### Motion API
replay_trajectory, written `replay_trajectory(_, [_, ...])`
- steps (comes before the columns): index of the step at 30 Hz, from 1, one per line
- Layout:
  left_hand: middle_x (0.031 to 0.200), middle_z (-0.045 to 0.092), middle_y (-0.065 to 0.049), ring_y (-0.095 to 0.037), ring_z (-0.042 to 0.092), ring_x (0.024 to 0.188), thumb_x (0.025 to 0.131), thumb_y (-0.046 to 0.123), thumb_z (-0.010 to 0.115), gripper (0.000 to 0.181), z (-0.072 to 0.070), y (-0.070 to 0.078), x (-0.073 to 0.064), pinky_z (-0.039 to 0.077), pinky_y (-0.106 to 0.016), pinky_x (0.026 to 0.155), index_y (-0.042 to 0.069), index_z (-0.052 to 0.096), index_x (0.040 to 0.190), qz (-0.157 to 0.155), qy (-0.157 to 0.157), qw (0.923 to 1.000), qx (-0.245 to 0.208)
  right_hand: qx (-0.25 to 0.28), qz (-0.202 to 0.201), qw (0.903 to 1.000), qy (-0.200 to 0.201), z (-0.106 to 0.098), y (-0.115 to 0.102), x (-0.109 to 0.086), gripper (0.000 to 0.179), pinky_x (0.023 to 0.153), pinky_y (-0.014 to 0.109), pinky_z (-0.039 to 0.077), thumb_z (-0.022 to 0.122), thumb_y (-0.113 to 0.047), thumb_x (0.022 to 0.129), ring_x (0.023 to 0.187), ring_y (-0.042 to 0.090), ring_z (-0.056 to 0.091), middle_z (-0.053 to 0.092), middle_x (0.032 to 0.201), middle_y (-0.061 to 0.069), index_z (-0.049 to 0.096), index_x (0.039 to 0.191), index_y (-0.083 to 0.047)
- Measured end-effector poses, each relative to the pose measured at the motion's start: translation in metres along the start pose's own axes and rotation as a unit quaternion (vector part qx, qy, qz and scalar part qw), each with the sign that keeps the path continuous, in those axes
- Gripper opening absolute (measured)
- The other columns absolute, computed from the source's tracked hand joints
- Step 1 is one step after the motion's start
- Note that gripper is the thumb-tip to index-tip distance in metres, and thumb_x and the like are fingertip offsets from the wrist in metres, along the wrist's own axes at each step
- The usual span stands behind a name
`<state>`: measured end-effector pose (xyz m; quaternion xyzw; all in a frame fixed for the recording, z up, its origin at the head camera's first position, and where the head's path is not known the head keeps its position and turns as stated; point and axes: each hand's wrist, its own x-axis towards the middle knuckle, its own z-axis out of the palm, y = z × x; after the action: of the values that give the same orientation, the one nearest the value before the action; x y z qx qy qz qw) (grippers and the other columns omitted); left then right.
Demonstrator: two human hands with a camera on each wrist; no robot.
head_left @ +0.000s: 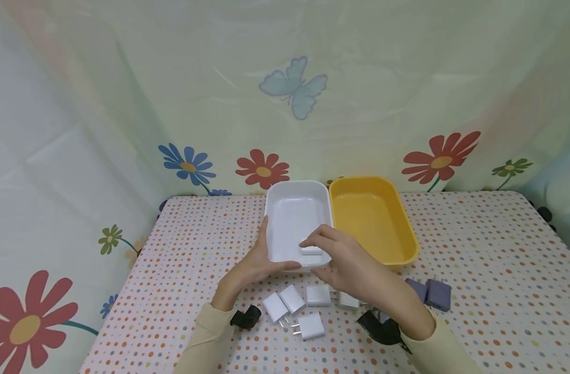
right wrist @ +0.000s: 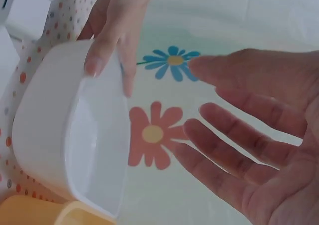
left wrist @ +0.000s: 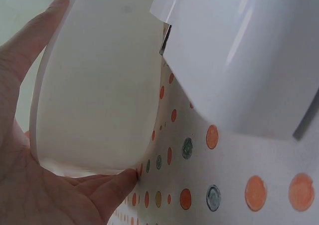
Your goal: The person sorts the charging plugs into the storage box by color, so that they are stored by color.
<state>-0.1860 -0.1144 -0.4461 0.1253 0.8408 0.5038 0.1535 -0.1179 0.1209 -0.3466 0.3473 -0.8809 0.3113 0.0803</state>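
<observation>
This looks like a tabletop nook enclosed by sheeting printed with 1 pale-blue butterfly and cartoon flowers, its table covered in coloured dots; whether it stands in a home, studio or workplace cannot be told.

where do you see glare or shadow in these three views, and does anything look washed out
Head: faint pale streaks of sheen on the creased backdrop; left wrist: bright streaks on the glossy white curved piece, while the white tray has a duller outer side; right wrist: pale, hazy backdrop behind the right hand.
</observation>
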Motion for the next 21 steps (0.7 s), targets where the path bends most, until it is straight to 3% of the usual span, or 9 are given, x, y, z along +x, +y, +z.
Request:
replay_trajectory(6, [0.173,0.007,-0.019,-0.038,0.025,0.153,0.078,0.044,0.093,0.144,0.000,0.000,0.000,0.027,-0.061,0.120,0.018,-0.017,0.166,0.002,-0.002,1.0000,0.001,0.035,-0.031,0.9988,-0.012,0.006,-0.011,-0.021,0.049,0.087,0.032,0.059,0.090,0.003,0.078,0.106,0.020,0.065,0.061,0.121,0.003,0.070,0.121,-0.005])
replay_trajectory(12, [0.169,0.018,-0.017,-0.036,0.034,0.147,0.077,0.042,0.094,0.144,0.001,-0.004,0.003,0.030,-0.060,0.118,0.017,-0.016,0.166,0.031,-0.002,0.9995,-0.009,0.083,-0.012,0.9900,-0.114,0.024,-0.007,-0.034,0.042,0.089,0.029,0.057,0.087,-0.003,0.084,0.110,0.016,0.063,0.061,0.122,-0.002,0.070,0.122,-0.011])
replay_trajectory(15, [0.169,0.019,-0.017,-0.036,0.033,0.148,0.077,0.040,0.094,0.142,0.002,-0.004,0.003,0.030,-0.060,0.119,0.020,-0.014,0.167,0.023,0.003,0.9997,-0.006,0.096,-0.001,0.9821,-0.162,0.039,0.000,-0.040,0.037,0.089,0.028,0.056,0.088,-0.004,0.084,0.108,0.013,0.062,0.061,0.118,-0.004,0.071,0.117,-0.011])
replay_trajectory(21, [0.171,0.016,-0.019,-0.038,0.029,0.151,0.079,0.039,0.093,0.140,0.002,-0.003,0.004,0.029,-0.060,0.119,0.019,-0.013,0.167,-0.006,0.012,0.9998,0.011,0.075,0.017,0.9770,-0.199,0.067,0.005,-0.049,0.040,0.088,0.025,0.055,0.088,-0.004,0.080,0.102,0.003,0.057,0.061,0.115,-0.006,0.076,0.117,-0.008])
